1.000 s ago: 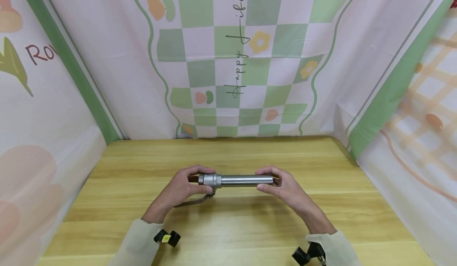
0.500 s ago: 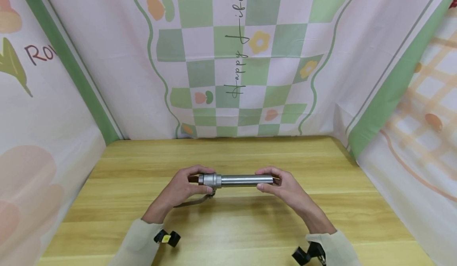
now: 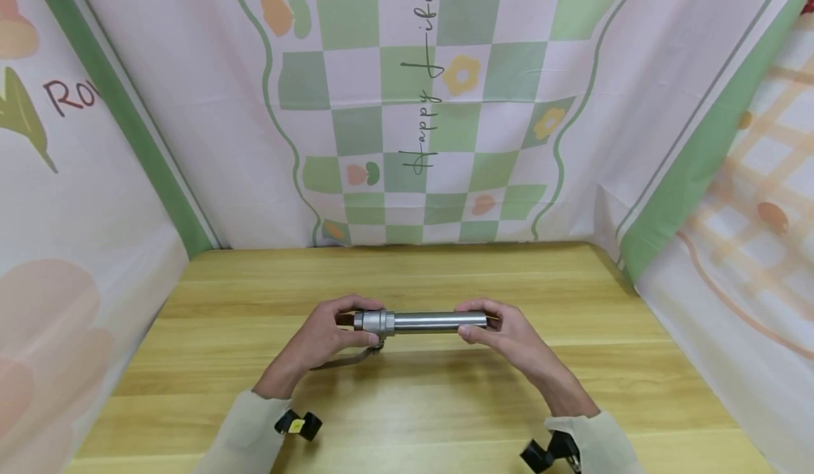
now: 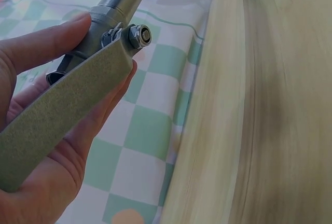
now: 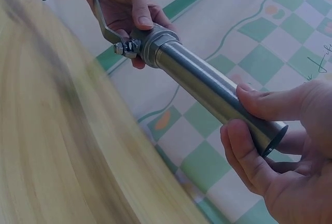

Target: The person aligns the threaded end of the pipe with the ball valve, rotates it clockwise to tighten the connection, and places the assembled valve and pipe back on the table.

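My left hand (image 3: pixel 324 336) grips a metal ball valve (image 3: pixel 374 321) by its body, thumb on the near side and fingers on the far side. A flat lever handle (image 4: pixel 67 107) is fixed to the valve by a nut (image 4: pixel 140 36) and runs back beside the palm. Joined to the valve's right end is a straight steel pipe (image 5: pixel 207 86). Its free end lies between the thumb and fingers of my right hand (image 3: pixel 509 336), and the right wrist view shows the pipe's open mouth. Valve and pipe are level, held above the wooden table (image 3: pixel 407 403).
A patterned cloth (image 3: pixel 413 107) with green checks hangs behind the table's far edge. More printed cloth (image 3: pixel 95 198) hangs at the left, and another curtain (image 3: pixel 757 212) at the right. Each wrist wears a small black camera.
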A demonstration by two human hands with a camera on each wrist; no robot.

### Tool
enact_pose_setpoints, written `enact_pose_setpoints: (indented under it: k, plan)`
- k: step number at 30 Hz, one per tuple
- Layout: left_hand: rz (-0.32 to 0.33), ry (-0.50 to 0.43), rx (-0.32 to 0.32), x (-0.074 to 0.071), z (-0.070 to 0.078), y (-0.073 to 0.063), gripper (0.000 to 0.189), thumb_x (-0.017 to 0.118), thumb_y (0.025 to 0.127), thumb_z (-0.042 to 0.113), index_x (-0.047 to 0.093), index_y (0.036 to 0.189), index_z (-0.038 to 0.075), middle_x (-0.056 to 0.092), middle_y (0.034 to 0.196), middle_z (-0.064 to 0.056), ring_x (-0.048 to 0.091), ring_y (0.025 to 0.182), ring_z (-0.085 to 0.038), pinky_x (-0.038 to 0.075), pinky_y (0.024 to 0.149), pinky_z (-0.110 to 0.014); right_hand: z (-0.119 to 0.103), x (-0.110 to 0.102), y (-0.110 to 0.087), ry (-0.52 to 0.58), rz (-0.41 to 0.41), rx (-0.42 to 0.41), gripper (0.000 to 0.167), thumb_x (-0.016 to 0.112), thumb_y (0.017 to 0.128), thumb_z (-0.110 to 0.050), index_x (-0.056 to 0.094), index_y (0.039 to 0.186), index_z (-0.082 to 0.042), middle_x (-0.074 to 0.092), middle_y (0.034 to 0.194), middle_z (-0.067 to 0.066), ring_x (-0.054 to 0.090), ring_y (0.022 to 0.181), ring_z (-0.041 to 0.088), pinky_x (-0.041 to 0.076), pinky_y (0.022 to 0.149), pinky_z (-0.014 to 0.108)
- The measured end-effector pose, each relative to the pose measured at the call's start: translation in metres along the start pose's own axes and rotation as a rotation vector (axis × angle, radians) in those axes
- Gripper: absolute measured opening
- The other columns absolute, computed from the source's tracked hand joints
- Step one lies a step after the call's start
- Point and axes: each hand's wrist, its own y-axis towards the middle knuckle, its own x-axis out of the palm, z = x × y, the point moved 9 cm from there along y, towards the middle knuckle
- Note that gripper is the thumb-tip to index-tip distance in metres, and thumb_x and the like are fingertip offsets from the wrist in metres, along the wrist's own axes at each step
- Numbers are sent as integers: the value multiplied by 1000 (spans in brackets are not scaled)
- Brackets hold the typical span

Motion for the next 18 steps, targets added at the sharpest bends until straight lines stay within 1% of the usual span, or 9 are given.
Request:
enact_pose_setpoints:
  k: [7, 12, 18]
  plan:
    - [-4, 7, 12, 1, 1, 0, 45, 86, 95, 20, 73, 138, 13, 68, 136, -21, 67, 113, -33, 58, 87, -40, -1, 0, -1, -5, -10, 4, 39, 77, 103, -20, 69, 133, 3, 73, 108, 9, 68, 90, 12, 57, 82, 27]
    - [-1, 11, 10, 2, 2, 0, 45, 87, 95, 20, 74, 137, 14, 69, 135, -21, 67, 113, -35, 58, 87, -40, 0, 0, -1, -3, -13, 3, 38, 76, 104, -20, 68, 133, 4, 72, 106, 9, 67, 88, 12, 56, 81, 27]
    - [2, 11, 4, 2, 2, 0, 44, 87, 95, 19, 74, 137, 14, 69, 136, -20, 68, 112, -32, 58, 87, -39, 0, 0, -1, -7, -9, 12, 39, 77, 104, -21, 69, 133, 4, 72, 104, 11, 67, 87, 13, 56, 79, 27]
